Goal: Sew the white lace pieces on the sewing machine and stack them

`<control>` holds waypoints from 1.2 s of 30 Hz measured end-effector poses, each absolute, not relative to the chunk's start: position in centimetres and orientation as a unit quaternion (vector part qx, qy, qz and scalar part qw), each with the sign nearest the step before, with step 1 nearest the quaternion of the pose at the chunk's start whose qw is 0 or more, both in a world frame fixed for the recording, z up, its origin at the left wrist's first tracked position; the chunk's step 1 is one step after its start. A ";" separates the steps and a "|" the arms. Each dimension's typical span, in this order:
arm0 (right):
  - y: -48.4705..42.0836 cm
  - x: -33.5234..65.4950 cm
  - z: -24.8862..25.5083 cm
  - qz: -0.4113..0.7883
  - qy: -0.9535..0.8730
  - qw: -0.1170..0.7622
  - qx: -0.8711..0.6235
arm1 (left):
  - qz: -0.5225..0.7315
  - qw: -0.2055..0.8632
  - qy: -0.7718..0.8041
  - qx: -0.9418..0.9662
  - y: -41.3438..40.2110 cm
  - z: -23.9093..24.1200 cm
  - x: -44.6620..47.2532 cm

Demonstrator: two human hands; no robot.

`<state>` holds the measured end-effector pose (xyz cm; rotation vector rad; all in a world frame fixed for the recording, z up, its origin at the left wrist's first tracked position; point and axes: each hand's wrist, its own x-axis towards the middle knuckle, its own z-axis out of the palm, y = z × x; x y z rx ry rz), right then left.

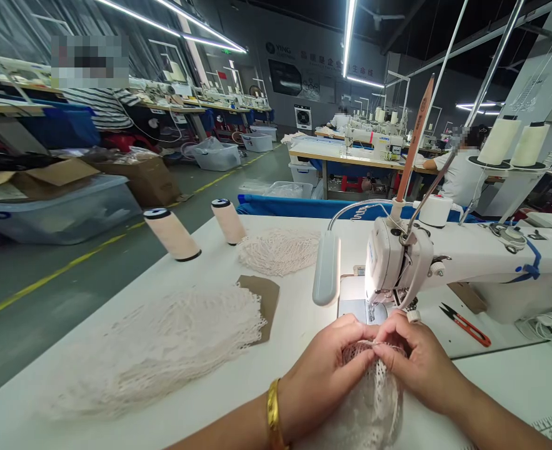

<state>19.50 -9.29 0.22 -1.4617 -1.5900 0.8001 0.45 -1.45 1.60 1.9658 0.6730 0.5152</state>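
Both hands meet just in front of the sewing machine (397,269), pinching the edge of a piece of pale lace fabric (379,400). My left hand (334,369), with a gold bangle at the wrist, is closed on the lace from the left. From the right, my right hand (414,362) grips the same edge, thumb and fingers pressed together. The lace hangs down from the fingers toward the bottom of the view. Right behind the fingertips is the lit needle and presser foot area (374,309). The fingers hide part of the lace edge.
A large pile of lace (172,344) lies on the white table left of my hands, a smaller pile (280,251) behind it. Two peach thread cones (172,235) (229,222) stand near the far edge. Red-handled thread snips (467,326) lie right. Co-workers sit at other machines.
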 end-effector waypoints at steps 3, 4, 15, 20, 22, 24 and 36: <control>-9.2 19.6 0.1 0.310 -0.626 0.420 -0.579 | 0.232 0.485 0.293 0.791 -1.5 1.5 0.5; -9.2 19.7 0.0 0.308 -0.626 0.425 -0.578 | 0.237 0.481 0.300 0.789 -1.5 1.4 0.5; -9.2 19.9 -0.8 0.281 -0.646 0.444 -0.553 | 0.268 0.517 0.289 0.760 -1.8 1.2 0.7; -9.3 19.9 -0.8 0.264 -0.646 0.453 -0.555 | 0.258 0.524 0.325 0.744 -2.0 1.2 0.8; -9.3 19.8 -0.8 0.261 -0.643 0.453 -0.559 | 0.261 0.529 0.326 0.739 -2.0 1.2 0.8; -9.3 19.8 -0.8 0.261 -0.643 0.451 -0.561 | 0.254 0.535 0.322 0.739 -1.9 1.2 0.8; -9.1 19.6 0.2 0.283 -0.628 0.387 -0.613 | 0.232 0.453 0.320 0.799 -1.2 1.3 0.8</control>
